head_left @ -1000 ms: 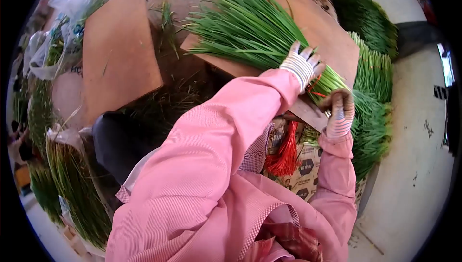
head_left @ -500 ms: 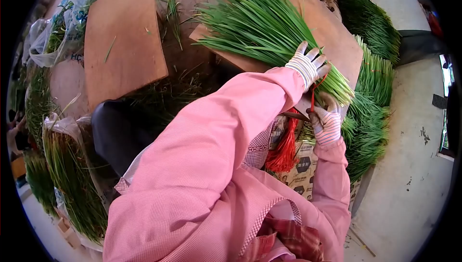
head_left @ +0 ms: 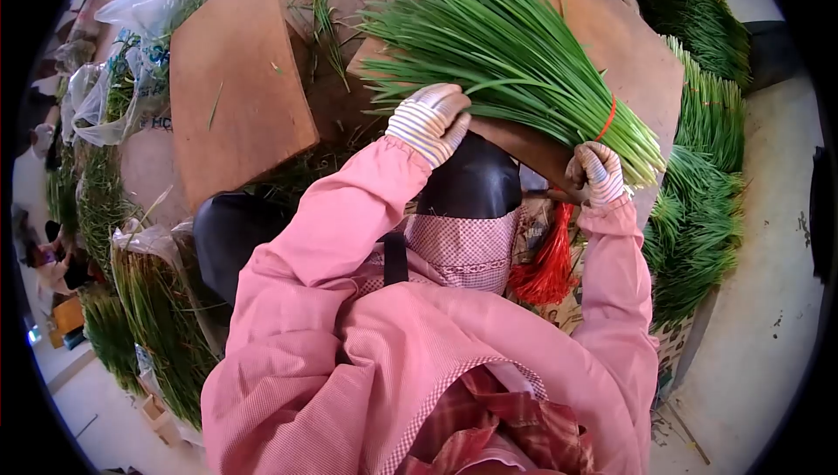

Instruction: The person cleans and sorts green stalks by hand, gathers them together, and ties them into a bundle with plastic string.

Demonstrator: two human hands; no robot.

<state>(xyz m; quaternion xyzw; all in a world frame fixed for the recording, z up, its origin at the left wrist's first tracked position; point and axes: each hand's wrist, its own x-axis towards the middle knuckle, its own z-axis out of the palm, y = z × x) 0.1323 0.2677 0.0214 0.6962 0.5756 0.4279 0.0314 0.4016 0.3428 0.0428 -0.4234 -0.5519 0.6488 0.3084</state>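
Note:
A large bundle of green chives (head_left: 515, 47) lies slantwise on a brown board, leaf tips toward the upper left and pale cut ends at the lower right. A red tie (head_left: 608, 117) circles it near the pale ends. My left hand (head_left: 428, 121), in a striped glove with bare-looking fingertips, is closed at the bundle's lower left edge, where a single bent chive leaf (head_left: 515, 82) runs into its fingers. My gloved right hand (head_left: 598, 171) is curled closed against the bundle's lower edge beside the tie; what its fingers grip is hidden.
Under the bundle is a brown board (head_left: 650, 65); another board (head_left: 236, 91) lies left. Red tie strands (head_left: 547, 265) hang by my knee. Stacked chives (head_left: 711, 143) line the right side. Plastic bags (head_left: 113, 108) and more chives (head_left: 161, 309) stand at left.
My left hand has moved left, from the bundle's tied end to its leafy lower edge, and closed. The red tie now sits snug round the bundle. My right hand stays near it.

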